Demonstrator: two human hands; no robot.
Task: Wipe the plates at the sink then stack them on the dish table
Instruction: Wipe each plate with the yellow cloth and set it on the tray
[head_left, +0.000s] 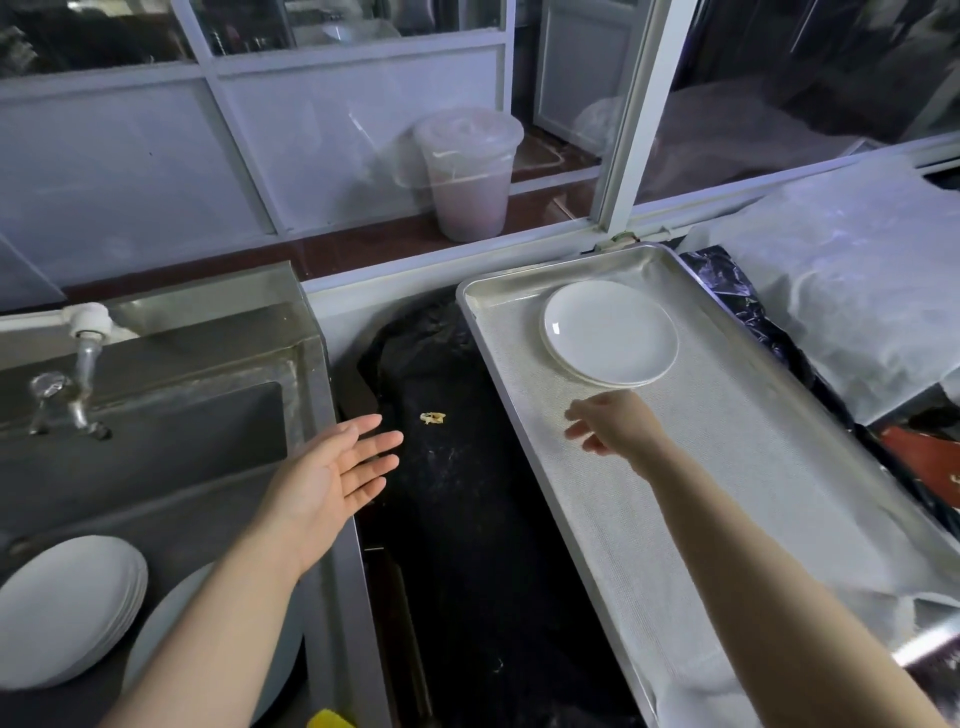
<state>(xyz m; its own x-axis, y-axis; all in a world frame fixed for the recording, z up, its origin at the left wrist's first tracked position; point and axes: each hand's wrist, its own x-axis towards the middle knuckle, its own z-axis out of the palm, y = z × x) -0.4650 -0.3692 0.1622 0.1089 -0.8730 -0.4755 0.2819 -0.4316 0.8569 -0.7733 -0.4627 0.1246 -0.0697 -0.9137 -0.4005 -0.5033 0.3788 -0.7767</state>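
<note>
While nothing is gripped, the long shallow aluminium tray lined with white mesh (727, 441) carries a short stack of round white plates (610, 332) near its far end, and the stainless steel sink (156, 441) holds a taller, fanned stack of white plates (62, 608) at its near corner. A slip looks likeliest when lifting from that leaning pile with damp fingers. Glossy and clean-looking, the stacked plates sit slightly offset. Left hand (332, 478) hovers flat, fingers spread, empty; right hand (610, 423) hangs loosely curled just short of the tray stack, holding nothing.
</note>
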